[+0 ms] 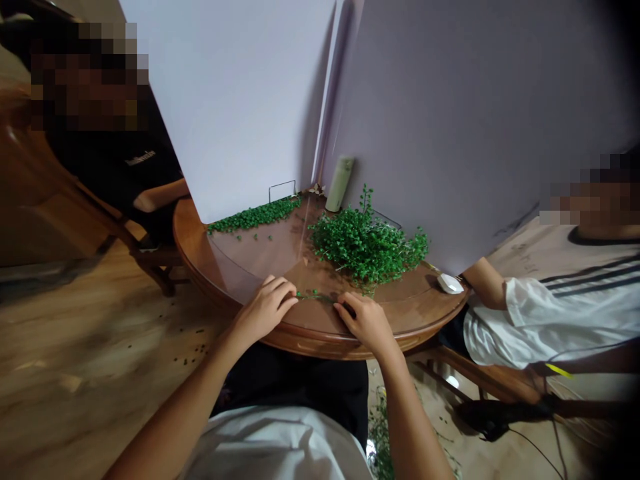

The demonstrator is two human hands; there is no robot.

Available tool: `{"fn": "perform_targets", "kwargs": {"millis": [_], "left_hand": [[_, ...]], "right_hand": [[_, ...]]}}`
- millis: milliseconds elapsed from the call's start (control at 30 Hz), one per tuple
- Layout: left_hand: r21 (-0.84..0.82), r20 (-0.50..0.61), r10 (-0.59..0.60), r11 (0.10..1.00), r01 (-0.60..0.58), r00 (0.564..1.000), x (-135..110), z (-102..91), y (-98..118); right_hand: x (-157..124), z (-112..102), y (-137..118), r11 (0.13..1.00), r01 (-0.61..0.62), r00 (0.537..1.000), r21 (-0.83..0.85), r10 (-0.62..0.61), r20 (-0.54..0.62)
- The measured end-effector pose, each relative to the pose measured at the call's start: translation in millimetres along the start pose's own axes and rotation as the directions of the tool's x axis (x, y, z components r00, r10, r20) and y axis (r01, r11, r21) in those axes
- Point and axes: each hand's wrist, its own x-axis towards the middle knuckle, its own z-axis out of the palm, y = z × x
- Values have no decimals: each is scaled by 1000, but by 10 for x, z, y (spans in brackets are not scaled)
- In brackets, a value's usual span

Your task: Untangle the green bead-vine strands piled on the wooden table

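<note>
Near the front edge of the round wooden table, my left hand [273,303] and my right hand [364,319] hold a thin green sprig [316,295] stretched between them. Small round green bits sit along its stem, too small to tell leaves from berries. My fingers on both sides are closed in a pinch. Just beyond the right hand lies a large bushy heap of green sprigs [367,243]. Farther left, a long low pile of loose green bits [255,217] lies along the foot of the white panel, a few bits scattered in front of it.
Tall white panels [250,100] stand on the table [345,327]. A pale green bottle [340,185] leans near their corner. A white computer mouse [451,284] lies at the right edge. People sit on both sides. More sprigs [383,440] lie on the floor.
</note>
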Motion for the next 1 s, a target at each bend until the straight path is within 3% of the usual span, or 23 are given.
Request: {"fn": "perform_targets", "kwargs": {"millis": [100,233,533,833,1000], "left_hand": [[-37,12,35,999,-35,999,86,93,98],[-49,-9,31,998,-31,999,191,171,49],[-39,14,24,999,-23,1000,169,122,-108],[42,-77,-69,996,73,995,187,253,-71],[112,-138,-103,987,118,985,145,252,-104]], "right_hand": [[3,-7,0,1000,4,1000,6,-4,5],[8,-12,1,1000,-5,1000,17,5,7],[22,15,-1,996,-86,996,20,86,2],[30,54,25,992,-126,991,16,126,37],[12,55,64,984,-172,985,50,172,-6]]}}
